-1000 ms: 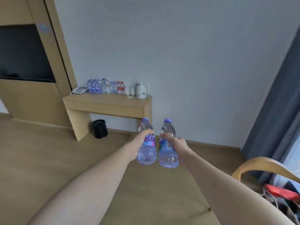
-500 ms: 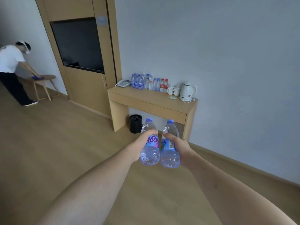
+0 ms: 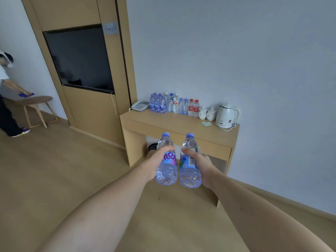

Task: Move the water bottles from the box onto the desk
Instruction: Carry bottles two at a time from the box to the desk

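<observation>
My left hand (image 3: 157,159) grips a clear water bottle (image 3: 167,171) with a blue cap and a purple-blue label, held upright in front of me. Right beside it, my right hand (image 3: 200,160) grips a second clear water bottle (image 3: 190,172) with a blue cap and a barcode label. Both bottles hang in the air in front of the wooden desk (image 3: 174,124). Several water bottles (image 3: 171,105) stand in a row at the back of the desk, some with blue caps, two with red caps. The box is out of view.
On the desk stand a white phone (image 3: 140,106), two white cups (image 3: 207,113) and a white kettle (image 3: 226,115). A black bin (image 3: 152,146) sits under the desk. Left of the desk is a wooden panel with a dark screen (image 3: 80,57). A person (image 3: 5,99) bends over a stool (image 3: 36,108) at far left.
The view has swung and closed in on the desk, which now looks larger and nearer. Both hands still hold their bottles side by side.
</observation>
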